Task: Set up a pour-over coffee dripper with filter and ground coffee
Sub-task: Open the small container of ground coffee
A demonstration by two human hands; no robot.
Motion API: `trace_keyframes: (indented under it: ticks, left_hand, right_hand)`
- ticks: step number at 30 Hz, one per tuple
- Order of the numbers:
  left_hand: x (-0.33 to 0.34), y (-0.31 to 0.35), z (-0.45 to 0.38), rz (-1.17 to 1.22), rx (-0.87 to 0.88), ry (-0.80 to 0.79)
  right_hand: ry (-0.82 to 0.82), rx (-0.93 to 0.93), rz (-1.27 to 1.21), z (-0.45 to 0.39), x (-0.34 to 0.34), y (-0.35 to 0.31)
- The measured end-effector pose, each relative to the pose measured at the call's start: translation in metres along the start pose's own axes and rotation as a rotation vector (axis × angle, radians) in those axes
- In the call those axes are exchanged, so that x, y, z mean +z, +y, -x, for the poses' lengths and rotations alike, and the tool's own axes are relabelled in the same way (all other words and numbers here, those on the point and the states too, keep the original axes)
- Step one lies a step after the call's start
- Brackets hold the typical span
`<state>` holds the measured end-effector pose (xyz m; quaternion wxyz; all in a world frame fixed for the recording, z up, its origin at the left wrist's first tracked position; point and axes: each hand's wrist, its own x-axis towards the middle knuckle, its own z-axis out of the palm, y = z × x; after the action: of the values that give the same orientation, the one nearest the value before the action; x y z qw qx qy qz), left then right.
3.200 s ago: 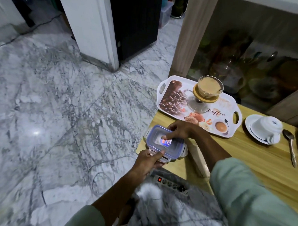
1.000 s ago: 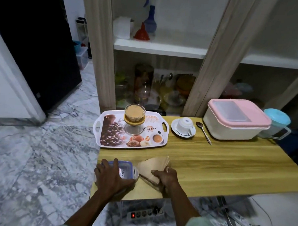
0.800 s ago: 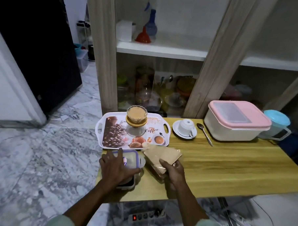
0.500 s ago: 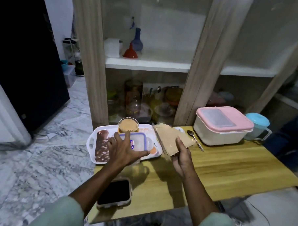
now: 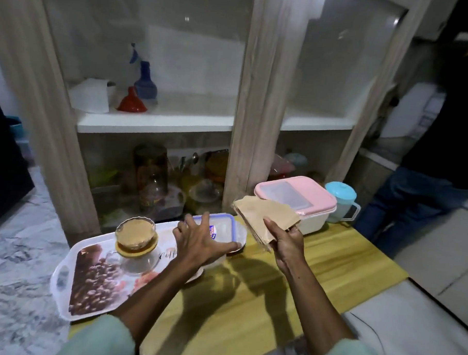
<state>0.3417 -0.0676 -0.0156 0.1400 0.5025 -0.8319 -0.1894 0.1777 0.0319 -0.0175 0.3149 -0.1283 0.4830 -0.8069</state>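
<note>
My left hand [image 5: 201,241] grips a clear container with a blue-rimmed lid [image 5: 222,225] from above and holds it up over the right end of the tray. My right hand [image 5: 285,237] holds a stack of brown paper filters [image 5: 263,217] raised above the table. A glass dripper [image 5: 135,233] lined with a brown filter stands on a wooden collar over a glass server on the printed tray [image 5: 88,283], left of both hands.
The wooden table [image 5: 331,262] carries a white box with a pink lid [image 5: 293,198] and a light blue jug [image 5: 340,198] at the back right. A glass-fronted cabinet stands behind it. A person in jeans [image 5: 428,191] stands at the far right.
Both hands lifted their loads off the near table edge and carried them up and away from me. The camera rose and moved closer to the cabinet.
</note>
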Motion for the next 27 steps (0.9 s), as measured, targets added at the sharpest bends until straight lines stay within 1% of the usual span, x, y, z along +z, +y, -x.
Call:
trace_keyframes:
  ticks: [4,5,8,12,17,19,25,27]
  left_hand:
    - [0.021,0.06,-0.04,-0.031,0.035,0.015]
    - [0.034,0.083,-0.057,-0.034,0.03,0.023]
    - [0.05,0.114,-0.086,-0.029,0.039,0.041]
    - [0.09,0.176,-0.137,-0.027,-0.014,0.015]
    - [0.125,0.226,-0.177,-0.065,-0.096,-0.013]
    - [0.136,0.242,-0.196,-0.099,-0.124,-0.029]
    - [0.166,0.256,-0.219,-0.163,-0.194,-0.086]
    - [0.173,0.257,-0.223,-0.174,-0.215,-0.104]
  right_hand:
    - [0.032,-0.067,0.139,-0.066,-0.037,-0.044]
    - [0.021,-0.083,0.159,-0.095,-0.052,-0.058]
    - [0.01,-0.136,0.236,-0.144,-0.071,-0.082]
    - [-0.066,-0.16,0.359,-0.235,-0.112,-0.117]
    - [-0.116,-0.096,0.511,-0.314,-0.145,-0.133]
    - [-0.15,-0.03,0.546,-0.345,-0.155,-0.137]
    - [-0.253,0.102,0.69,-0.388,-0.165,-0.126]
    - [-0.304,0.103,0.752,-0.399,-0.164,-0.124]
